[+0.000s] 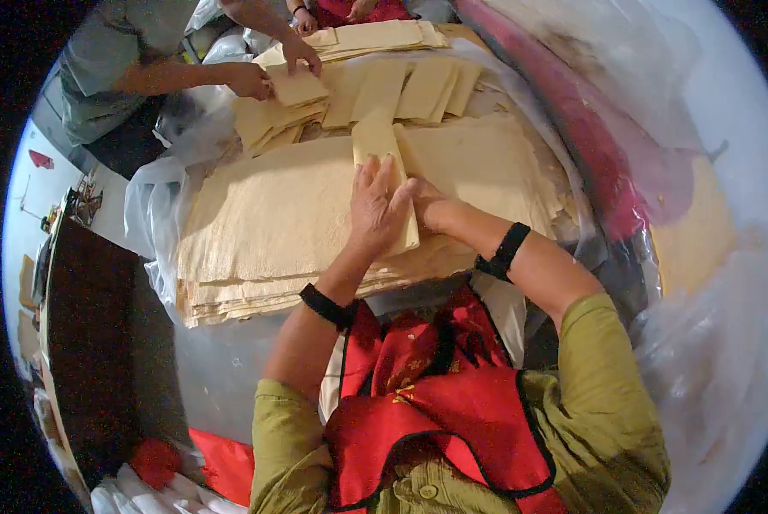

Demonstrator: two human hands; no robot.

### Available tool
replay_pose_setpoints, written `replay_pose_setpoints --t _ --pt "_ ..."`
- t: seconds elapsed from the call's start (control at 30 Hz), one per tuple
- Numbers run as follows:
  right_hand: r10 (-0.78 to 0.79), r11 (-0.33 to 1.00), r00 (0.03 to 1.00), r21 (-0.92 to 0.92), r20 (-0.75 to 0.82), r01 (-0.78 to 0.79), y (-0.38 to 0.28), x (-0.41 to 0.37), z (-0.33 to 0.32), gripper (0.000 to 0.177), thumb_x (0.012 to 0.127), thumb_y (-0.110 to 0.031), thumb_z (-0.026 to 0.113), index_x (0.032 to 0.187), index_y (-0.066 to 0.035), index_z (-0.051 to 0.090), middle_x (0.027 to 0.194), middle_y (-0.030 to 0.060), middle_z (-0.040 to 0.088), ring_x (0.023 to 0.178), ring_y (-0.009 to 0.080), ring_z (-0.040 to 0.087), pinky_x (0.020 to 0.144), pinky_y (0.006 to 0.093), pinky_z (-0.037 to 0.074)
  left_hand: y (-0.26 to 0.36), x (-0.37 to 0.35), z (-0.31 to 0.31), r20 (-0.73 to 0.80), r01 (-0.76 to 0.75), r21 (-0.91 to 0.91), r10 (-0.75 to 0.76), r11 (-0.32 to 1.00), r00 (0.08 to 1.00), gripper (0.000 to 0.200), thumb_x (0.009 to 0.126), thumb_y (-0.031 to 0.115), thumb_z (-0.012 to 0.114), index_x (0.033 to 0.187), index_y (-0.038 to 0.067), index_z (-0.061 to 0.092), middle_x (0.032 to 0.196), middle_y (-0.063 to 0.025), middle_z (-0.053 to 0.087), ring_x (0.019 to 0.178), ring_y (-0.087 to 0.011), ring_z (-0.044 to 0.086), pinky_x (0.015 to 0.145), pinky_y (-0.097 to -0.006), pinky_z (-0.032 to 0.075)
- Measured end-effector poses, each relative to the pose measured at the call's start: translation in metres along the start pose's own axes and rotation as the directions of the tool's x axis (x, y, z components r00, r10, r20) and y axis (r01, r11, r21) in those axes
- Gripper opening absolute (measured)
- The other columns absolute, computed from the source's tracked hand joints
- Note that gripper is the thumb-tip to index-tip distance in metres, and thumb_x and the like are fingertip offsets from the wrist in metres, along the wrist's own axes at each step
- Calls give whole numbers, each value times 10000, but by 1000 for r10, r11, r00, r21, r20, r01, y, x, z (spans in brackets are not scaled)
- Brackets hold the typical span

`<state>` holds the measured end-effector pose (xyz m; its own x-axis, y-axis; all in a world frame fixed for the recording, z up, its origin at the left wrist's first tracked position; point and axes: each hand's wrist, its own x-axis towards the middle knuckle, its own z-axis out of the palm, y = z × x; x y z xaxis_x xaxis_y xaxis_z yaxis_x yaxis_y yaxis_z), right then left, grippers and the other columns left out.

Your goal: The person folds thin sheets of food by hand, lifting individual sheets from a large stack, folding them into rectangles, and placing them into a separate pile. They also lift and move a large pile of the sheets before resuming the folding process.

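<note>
A long folded strip of thin, pale-yellow sheet (374, 139), which looks like bean curd skin, lies across a broad stack of the same sheets (268, 210). My left hand (379, 206) rests flat on this strip, fingers stretched toward its far end and thumb out to the right. Close beside it, my right hand (427, 208) is at the strip's right edge; its fingers are mostly hidden behind my left hand. Large flat sheets (478, 171) spread out to the right of the strip.
Folded pieces (427, 90) lie in a row beyond the stack. At the far left, another person's hands (268, 77) hold a folded pile (294, 94). A further person's hands (307, 19) show at the top. Clear plastic (157, 197) hangs along the left edge.
</note>
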<state>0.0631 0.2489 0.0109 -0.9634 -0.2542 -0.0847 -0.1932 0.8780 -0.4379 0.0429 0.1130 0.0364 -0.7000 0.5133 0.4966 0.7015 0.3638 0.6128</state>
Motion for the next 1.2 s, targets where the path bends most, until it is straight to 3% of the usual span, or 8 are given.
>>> replay_pose_setpoints --t 0.37,0.47,0.57,0.67,0.73,0.83,0.97,1.2 --pt "-61 949 976 292 -209 121 -10 -22 -18 446 766 -235 589 1145 -37 461 1173 142 475 1029 247 443 898 317 363 14 3 25 35 106 211 -116 972 993 437 875 378 371 1192 97 478 1307 -163 353 1217 -369 283 944 -549 228" --pt "-7 964 962 253 -271 78 5 -24 -1 495 801 -260 480 1231 -29 395 1268 179 402 1158 315 383 986 376 297 11 0 31 20 143 163 -149 976 989 446 872 411 365 1194 123 479 1300 -159 356 1231 -375 256 953 -594 152" --pt "-8 967 887 -230 -463 -112 19 -29 14 429 801 -175 448 1179 28 422 1235 208 420 1154 329 387 974 389 310 14 -2 36 11 172 175 -177 969 984 428 873 395 367 1183 127 490 1293 -157 361 1223 -367 271 965 -589 141" --pt "181 981 827 34 -532 -193 3 -44 -16 380 801 -127 423 1134 54 445 1230 212 419 1158 345 379 966 411 316 12 -1 41 0 176 233 -181 956 983 392 864 352 389 1159 122 506 1274 -154 379 1214 -352 288 964 -589 149" --pt "44 975 855 -164 -517 -150 -8 -53 -21 383 796 -103 444 1148 46 433 1246 215 392 1155 348 372 964 432 295 5 -1 47 -8 131 320 -136 938 991 362 847 308 426 1138 111 515 1251 -147 404 1204 -341 305 949 -597 178" --pt "-98 922 909 -381 -406 -71 -1 -54 -11 366 803 -116 433 1136 38 439 1261 206 380 1167 339 365 956 459 299 -8 6 34 101 175 116 -187 978 977 329 786 189 513 1087 57 521 1206 -156 440 1154 -347 362 937 -530 273" --pt "-70 955 921 -293 -383 -49 -5 -55 -12 410 812 -105 457 1192 30 381 1271 207 364 1192 343 331 982 457 258 -30 4 21 -281 180 7 -171 984 944 332 669 71 627 983 -1 546 1055 -201 523 969 -372 492 841 -377 403" --pt "262 959 818 234 -512 -161 -19 -54 -29 469 807 -160 523 1181 69 358 1146 196 470 1045 319 475 886 380 386 -50 11 22 197 519 -621 -524 587 829 325 698 40 624 1008 -19 543 787 -106 604 655 -242 582 594 -343 478"
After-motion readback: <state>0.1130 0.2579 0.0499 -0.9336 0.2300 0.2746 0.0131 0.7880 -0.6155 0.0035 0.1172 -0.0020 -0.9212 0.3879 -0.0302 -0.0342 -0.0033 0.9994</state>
